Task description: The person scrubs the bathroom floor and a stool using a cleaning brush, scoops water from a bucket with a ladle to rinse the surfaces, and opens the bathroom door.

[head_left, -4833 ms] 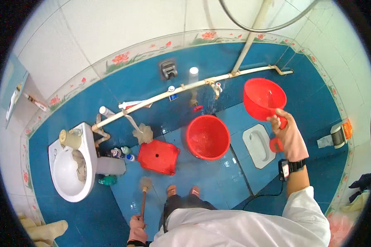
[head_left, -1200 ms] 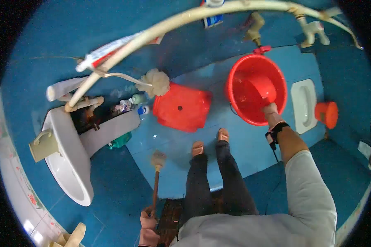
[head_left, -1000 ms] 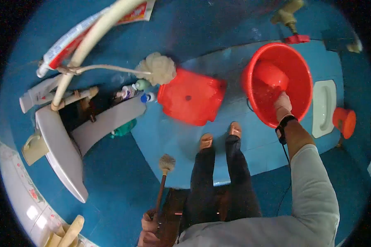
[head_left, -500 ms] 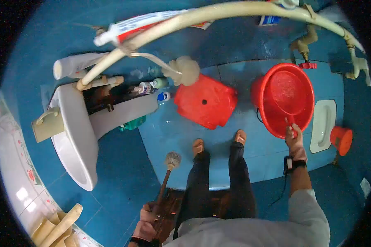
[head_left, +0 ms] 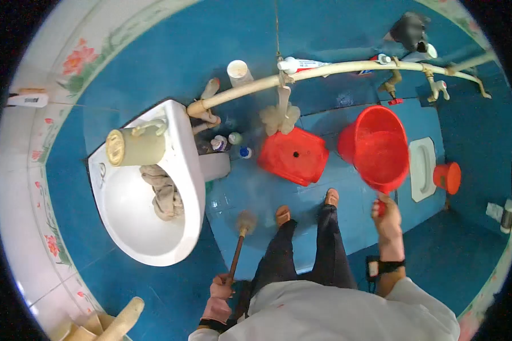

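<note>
My left hand [head_left: 222, 287] is closed round the wooden handle of a round-headed scrub brush [head_left: 237, 250]. Its bristle head, blurred, points down over the blue floor near my left foot. My right hand [head_left: 387, 217] grips the handle of a red mug [head_left: 383, 165], which overlaps the near side of the red bucket [head_left: 365, 122]. Both being the same red, the line between mug and bucket is hard to make out. Left of the bucket stands a red plastic stool [head_left: 294, 156] with a hole in its top.
A white washbasin [head_left: 145, 221] on the left holds a grey cloth [head_left: 168, 199] and a yellowish mug [head_left: 139, 146]. A pipe [head_left: 335, 67] with taps crosses the back wall. On the right are a squat toilet pan [head_left: 422, 170] and a small red container [head_left: 448, 178]. Bottles [head_left: 221, 143] stand beside the basin.
The view has shifted, showing more of the basin. My right hand has drawn the red mug up and towards me from inside the bucket. The brush stays in my left hand.
</note>
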